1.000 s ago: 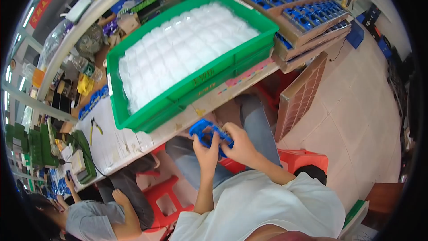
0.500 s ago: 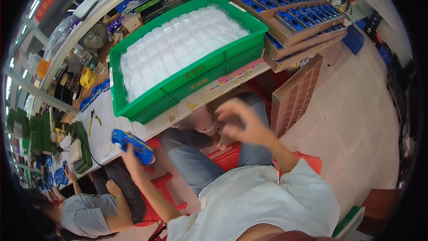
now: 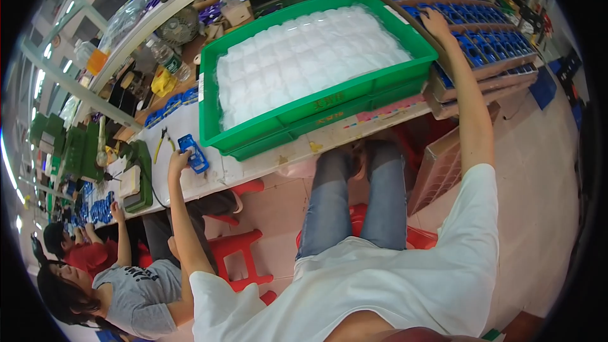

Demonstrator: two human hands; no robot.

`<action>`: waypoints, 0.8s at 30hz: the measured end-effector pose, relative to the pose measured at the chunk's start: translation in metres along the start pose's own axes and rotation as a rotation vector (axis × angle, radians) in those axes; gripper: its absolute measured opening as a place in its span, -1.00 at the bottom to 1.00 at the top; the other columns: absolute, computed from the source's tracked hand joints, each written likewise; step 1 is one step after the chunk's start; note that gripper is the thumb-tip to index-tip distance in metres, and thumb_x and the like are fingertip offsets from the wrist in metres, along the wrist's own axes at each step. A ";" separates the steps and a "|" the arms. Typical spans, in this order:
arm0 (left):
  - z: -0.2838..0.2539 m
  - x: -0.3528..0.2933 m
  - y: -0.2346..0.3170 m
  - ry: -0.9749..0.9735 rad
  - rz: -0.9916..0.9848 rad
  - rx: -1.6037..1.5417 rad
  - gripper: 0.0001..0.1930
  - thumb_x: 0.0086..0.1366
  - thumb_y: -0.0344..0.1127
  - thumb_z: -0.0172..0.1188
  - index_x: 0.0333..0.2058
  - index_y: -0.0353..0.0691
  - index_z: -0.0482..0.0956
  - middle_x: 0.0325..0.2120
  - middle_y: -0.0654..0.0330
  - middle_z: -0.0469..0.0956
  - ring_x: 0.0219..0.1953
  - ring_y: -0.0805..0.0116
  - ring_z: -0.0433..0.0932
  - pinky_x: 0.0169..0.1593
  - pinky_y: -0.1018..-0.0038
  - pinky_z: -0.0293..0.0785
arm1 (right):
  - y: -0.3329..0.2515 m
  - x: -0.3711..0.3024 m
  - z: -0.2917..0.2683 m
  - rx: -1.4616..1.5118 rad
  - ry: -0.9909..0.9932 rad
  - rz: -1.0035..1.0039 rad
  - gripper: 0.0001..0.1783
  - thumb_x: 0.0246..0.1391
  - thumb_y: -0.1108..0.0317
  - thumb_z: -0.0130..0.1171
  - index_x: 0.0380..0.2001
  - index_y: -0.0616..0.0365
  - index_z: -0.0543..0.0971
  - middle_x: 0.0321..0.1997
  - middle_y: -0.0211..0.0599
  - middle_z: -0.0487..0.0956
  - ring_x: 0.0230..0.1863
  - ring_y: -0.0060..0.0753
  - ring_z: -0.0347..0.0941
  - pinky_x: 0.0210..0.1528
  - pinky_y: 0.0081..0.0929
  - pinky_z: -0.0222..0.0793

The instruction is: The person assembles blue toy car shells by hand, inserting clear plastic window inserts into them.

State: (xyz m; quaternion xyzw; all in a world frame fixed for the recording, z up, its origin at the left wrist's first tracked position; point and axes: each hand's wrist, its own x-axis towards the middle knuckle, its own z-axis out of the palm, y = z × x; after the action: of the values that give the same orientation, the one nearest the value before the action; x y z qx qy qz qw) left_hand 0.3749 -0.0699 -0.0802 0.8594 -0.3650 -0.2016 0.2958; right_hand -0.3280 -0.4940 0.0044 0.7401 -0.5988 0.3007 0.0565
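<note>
A blue toy car body is gripped by my left hand, at the front edge of the table near the pliers. It now lies low against the white tabletop, and its inner side seems to face up. My right arm stretches past the green crate's right corner. There my right hand reaches down into a divided cardboard tray, its fingers curled at a blue toy car part in a near-left slot. The fingertips are partly hidden among the parts.
A green crate holds rows of white wrapped pieces. More cardboard trays are stacked at the right, with one leaning below the table. At left are a green machine, blue parts and a co-worker in a grey shirt.
My right hand has gone from above my lap up to the cardboard trays. My left hand has brought the blue car body upward, close to the tabletop, and turned it. The view has shifted left.
</note>
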 end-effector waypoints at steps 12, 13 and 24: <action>0.022 -0.067 0.222 0.833 0.861 -0.023 -0.86 0.03 -0.51 -0.01 -0.38 -0.36 0.43 -0.46 0.07 0.45 -0.37 0.24 0.43 -0.26 0.44 0.32 | -0.020 0.016 0.009 -0.314 -0.129 0.039 -0.52 -0.06 0.07 -0.24 0.02 -0.26 0.28 0.03 -0.07 0.27 0.09 -0.05 0.11 0.03 0.04 0.03; 0.038 -0.065 0.253 0.691 0.928 -0.126 -0.86 0.03 -0.50 0.01 -0.38 -0.34 0.43 -0.46 0.10 0.44 -0.38 0.28 0.42 -0.26 0.47 0.31 | -0.022 0.014 0.006 -0.312 -0.129 0.040 -0.52 -0.06 0.07 -0.24 0.02 -0.26 0.28 0.03 -0.07 0.27 0.09 -0.05 0.11 0.03 0.04 0.03; 0.237 0.086 0.385 0.263 0.620 0.366 -0.39 -0.07 0.02 0.14 -0.25 -0.47 0.32 -0.25 -0.17 0.39 -0.19 -0.04 0.39 -0.14 0.23 0.34 | 0.008 0.020 0.025 -0.123 -0.080 -0.191 -0.57 -0.08 0.07 -0.22 -0.07 -0.29 0.33 -0.09 -0.07 0.37 -0.02 -0.04 0.25 -0.05 0.00 0.10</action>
State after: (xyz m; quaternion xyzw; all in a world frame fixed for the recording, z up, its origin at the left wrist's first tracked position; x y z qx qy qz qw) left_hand 0.1020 -0.4346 -0.0148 0.7653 -0.5966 0.0776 0.2287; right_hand -0.3236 -0.5244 -0.0076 0.8002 -0.5448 0.2269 0.1065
